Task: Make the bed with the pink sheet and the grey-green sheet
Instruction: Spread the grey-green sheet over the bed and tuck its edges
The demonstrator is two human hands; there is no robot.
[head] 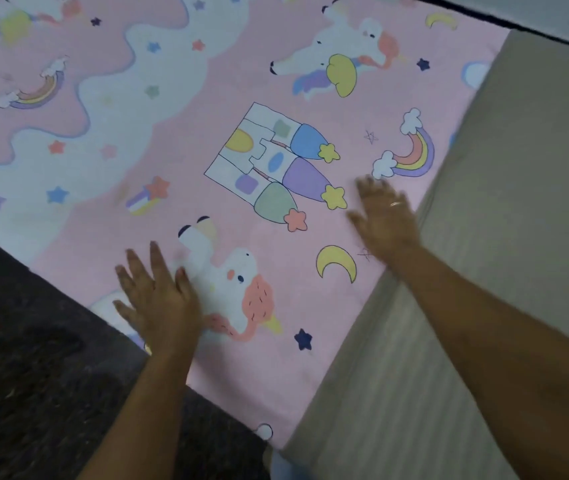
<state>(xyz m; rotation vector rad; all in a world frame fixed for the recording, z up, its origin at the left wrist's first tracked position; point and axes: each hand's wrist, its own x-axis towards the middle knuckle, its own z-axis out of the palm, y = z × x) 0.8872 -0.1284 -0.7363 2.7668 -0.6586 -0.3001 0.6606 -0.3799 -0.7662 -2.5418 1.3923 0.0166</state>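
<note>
Both hands lie flat with fingers spread, holding nothing: the left hand (158, 299) presses the pink sheet (179, 109) at lower centre, over a printed unicorn; the blurred right hand (385, 220) rests near its right edge. The smooth, striped grey-green sheet (504, 209) fills the frame's right side.

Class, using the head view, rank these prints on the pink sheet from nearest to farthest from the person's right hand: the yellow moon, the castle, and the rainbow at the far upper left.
From the right hand:
1. Yellow moon, just below the hand, towards the person.
2. Castle, to the hand's left, mid-sheet.
3. Rainbow, far across the pink sheet at the upper left.
</note>
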